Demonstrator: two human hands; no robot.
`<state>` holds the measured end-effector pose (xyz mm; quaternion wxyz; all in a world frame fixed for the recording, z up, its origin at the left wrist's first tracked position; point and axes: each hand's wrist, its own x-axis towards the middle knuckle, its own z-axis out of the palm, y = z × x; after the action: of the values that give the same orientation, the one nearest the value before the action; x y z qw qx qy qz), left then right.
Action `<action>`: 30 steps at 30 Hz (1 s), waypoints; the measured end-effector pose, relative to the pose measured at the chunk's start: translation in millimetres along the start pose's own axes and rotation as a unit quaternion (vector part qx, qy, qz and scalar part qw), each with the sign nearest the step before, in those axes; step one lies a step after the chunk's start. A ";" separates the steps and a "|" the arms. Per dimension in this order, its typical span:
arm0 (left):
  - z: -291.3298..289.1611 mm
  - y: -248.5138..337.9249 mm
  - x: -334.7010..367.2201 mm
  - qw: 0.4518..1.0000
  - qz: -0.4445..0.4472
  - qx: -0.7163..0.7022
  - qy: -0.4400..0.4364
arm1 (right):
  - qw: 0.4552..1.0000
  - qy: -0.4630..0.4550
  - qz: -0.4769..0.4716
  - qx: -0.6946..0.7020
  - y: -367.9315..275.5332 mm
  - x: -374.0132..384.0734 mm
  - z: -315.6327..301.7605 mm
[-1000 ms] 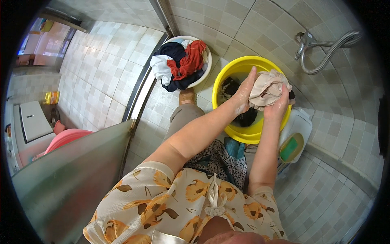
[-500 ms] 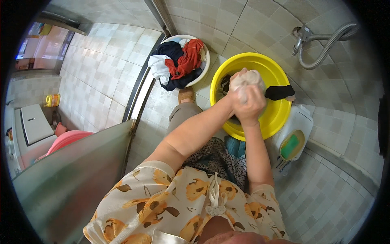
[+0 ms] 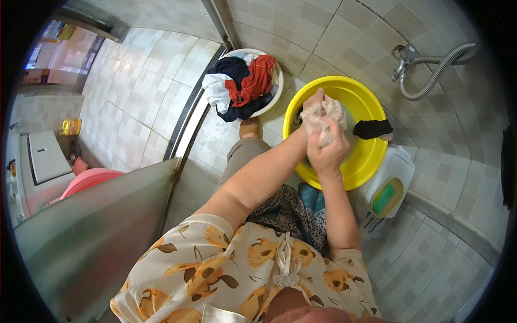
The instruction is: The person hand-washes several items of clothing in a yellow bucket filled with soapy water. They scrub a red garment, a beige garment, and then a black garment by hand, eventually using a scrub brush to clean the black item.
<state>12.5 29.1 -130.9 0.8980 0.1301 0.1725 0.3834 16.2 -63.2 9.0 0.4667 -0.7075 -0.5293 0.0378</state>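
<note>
Over a yellow basin (image 3: 370,164) I hold a wet, whitish cloth (image 3: 335,111), bunched and wrinkled. My left hand (image 3: 312,110) is closed on its left side, partly covered by folds. My right hand (image 3: 328,149) grips the nearer part, fingers curled around it. The two hands are close together, above the inside of the basin. A black sock-like piece of cloth (image 3: 371,129) with a pale end hangs over the basin's right rim. Dark fabric shows in the basin beside my left hand, mostly hidden.
A white tub (image 3: 279,89) of red, white and dark clothes stands left of the basin. At right are a green soap bar (image 3: 386,195) in a dish and a wall tap (image 3: 403,59) with a metal hose. A frosted glass panel (image 3: 97,231) stands at lower left.
The white cloth was a tight ball between my hands; now it is looser, with more folds showing. My right hand has moved slightly toward me. The whole view has shifted a little.
</note>
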 end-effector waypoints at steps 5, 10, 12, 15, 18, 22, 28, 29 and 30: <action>17.3 -0.7 -6.1 0.985 -0.111 -0.113 -0.067 | 0.995 -0.012 -0.058 -0.075 27.4 7.4 3.4; 93.1 3.6 -47.0 0.957 -0.191 0.205 0.069 | 0.965 0.040 0.232 -0.113 117.3 28.9 -22.8; 102.6 7.2 -48.8 0.952 -0.213 0.211 0.061 | 0.969 0.083 0.231 -0.024 131.9 24.9 -27.8; 93.2 14.3 -47.3 0.972 -0.126 0.193 0.043 | 0.955 0.153 0.241 0.082 101.1 35.8 -32.3; 102.8 22.8 -43.7 0.939 -0.069 0.294 0.168 | 0.909 0.267 0.250 0.201 106.0 38.6 -47.8; 134.9 46.1 -58.4 0.943 -0.287 0.155 0.061 | 0.971 0.198 0.134 0.000 113.3 28.7 -46.4; 97.5 34.2 -38.7 0.981 -0.166 0.093 0.047 | 0.972 0.011 0.071 0.222 56.2 26.6 -21.2; 96.9 35.0 -36.9 0.986 -0.131 0.068 0.074 | 0.947 0.023 0.087 0.310 53.2 28.6 -21.7; 97.1 34.5 -35.6 0.986 -0.123 0.053 0.098 | 0.961 0.046 0.060 0.267 66.0 27.7 -24.9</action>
<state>7.0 16.3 -22.8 0.9090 0.1169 0.2941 0.2714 89.0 -57.2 -11.1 0.6592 -0.5888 -0.4345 0.1728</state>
